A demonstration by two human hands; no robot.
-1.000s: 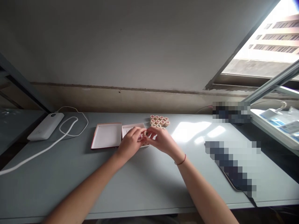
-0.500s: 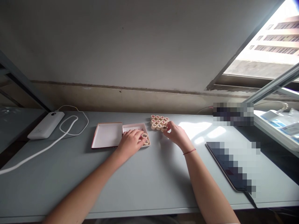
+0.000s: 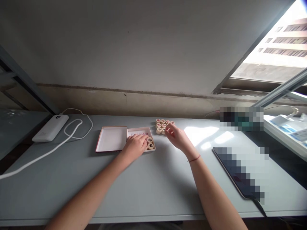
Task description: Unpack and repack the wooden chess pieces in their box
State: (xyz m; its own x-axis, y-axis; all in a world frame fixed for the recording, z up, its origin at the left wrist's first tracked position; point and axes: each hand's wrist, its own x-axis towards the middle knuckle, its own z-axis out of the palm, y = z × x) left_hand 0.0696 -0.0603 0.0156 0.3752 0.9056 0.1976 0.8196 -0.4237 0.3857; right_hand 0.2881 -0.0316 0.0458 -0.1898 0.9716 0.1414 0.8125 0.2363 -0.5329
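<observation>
Chinese chess pieces (image 3: 158, 130), round and pale with red or black characters, stand in close rows near the back of the desk. At the right end of the front row is my right hand (image 3: 177, 136), its fingers curled together and covering part of the row; what is between the fingertips is hidden. My left hand (image 3: 134, 145) reaches into the white box tray (image 3: 153, 147), with bent fingers against more pieces there. Two black-lettered pieces (image 3: 150, 140) show beside those fingers. Whatever the left fingertips grip is out of sight.
Left of the tray lies the box lid (image 3: 111, 139), white inside. A white power bank (image 3: 51, 128) with a cable (image 3: 55, 147) is at the far left. On the right are a partly blurred dark tablet-like device (image 3: 232, 172) and a white tray (image 3: 287, 131) of packets.
My right hand has shifted left, over the front row, hiding the piece it was touching at the row's end. The left hand's fingers have drawn back slightly, showing more of the pieces in the tray.
</observation>
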